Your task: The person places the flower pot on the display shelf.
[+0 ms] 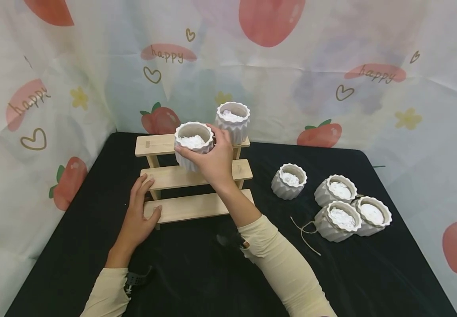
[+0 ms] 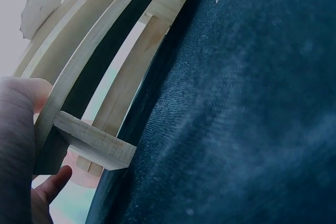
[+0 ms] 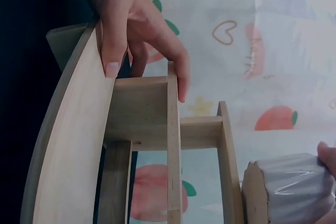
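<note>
My right hand (image 1: 219, 160) holds a white ribbed ceramic pot (image 1: 186, 162) by its side, thumb at the near rim and fingers round the far side. White material lies inside this pot. In the right wrist view the held pot (image 3: 296, 184) is tipped into sight with its base close to the top shelf. My left hand (image 1: 139, 215) grips the left end of a three-tier wooden stand (image 1: 192, 208), its thumb on the lowest shelf and fingers at the middle one. A second white pot (image 1: 237, 129) stands on the top shelf's right end.
To the stand's right, a single white pot (image 1: 289, 182) sits on the black cloth (image 1: 220, 281). Farther right, three more pots cluster together, and a thin string (image 1: 305, 231) trails from the front one (image 1: 335, 224). A printed curtain (image 1: 284, 83) hangs behind the table.
</note>
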`<state>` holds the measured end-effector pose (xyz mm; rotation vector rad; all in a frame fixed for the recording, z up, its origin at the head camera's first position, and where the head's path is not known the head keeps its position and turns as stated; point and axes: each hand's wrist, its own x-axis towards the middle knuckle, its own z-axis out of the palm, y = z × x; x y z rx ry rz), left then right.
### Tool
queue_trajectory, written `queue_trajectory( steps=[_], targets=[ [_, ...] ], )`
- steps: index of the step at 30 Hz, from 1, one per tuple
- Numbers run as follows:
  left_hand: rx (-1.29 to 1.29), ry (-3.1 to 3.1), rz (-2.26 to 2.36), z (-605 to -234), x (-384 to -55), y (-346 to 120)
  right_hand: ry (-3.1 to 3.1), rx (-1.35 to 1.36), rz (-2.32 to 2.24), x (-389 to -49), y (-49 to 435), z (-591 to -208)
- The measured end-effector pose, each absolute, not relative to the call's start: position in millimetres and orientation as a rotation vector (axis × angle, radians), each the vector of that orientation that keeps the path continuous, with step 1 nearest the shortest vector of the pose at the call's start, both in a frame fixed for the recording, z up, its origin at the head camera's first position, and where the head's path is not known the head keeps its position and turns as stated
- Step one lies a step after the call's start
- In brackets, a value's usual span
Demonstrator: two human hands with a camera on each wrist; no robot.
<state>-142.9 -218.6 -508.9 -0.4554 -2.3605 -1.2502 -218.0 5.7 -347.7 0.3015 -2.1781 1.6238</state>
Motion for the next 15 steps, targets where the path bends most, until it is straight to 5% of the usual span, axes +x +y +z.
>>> queue_trajectory(
  steps=[15],
  targets=[
    [-0.450, -2.371, -1.237, -508.9, -142.7, -219.6, -2.225, 0.266, 1.543, -230.5, -6.5, -344.2]
  ],
)
